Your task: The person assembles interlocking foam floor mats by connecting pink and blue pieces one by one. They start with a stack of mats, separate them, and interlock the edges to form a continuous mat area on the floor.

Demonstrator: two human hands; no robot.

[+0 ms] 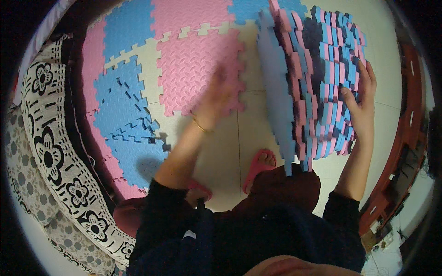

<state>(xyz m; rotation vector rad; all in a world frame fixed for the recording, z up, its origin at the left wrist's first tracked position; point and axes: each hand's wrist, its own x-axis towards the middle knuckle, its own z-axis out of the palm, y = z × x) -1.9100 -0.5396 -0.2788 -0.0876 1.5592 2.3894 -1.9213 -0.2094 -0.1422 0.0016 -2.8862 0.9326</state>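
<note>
A thick stack of pink and blue foam tiles with toothed edges [322,87] stands on edge on the pale tiled floor [221,142], in front of the person and to the right. Its long axis runs from left to right, while the flat face of each tile runs away from the body. At its left end a blurred light-blue foam tile [274,92] presents its broad face toward the left hand [214,99].

The right hand [363,96] is the nearer one, touching the far right end of the stack with its thumb spread apart from the fingers. The left hand is apart from the stack, off to its left, over or just beside a square pink textured foam tile [195,69] lying flat; motion blur hides its fingers, so whether they are spread or pressed together I cannot tell. A thin yellow bracelet [201,125] circles that wrist.

Left of the pink tile lies a blue textured foam tile with dark slits [119,92]. Farther out are a black-and-white flowered cloth [48,156] at left, reddish-brown wooden furniture [410,106] at right, and, near the body, pink slippers [252,177] on the person's feet.
</note>
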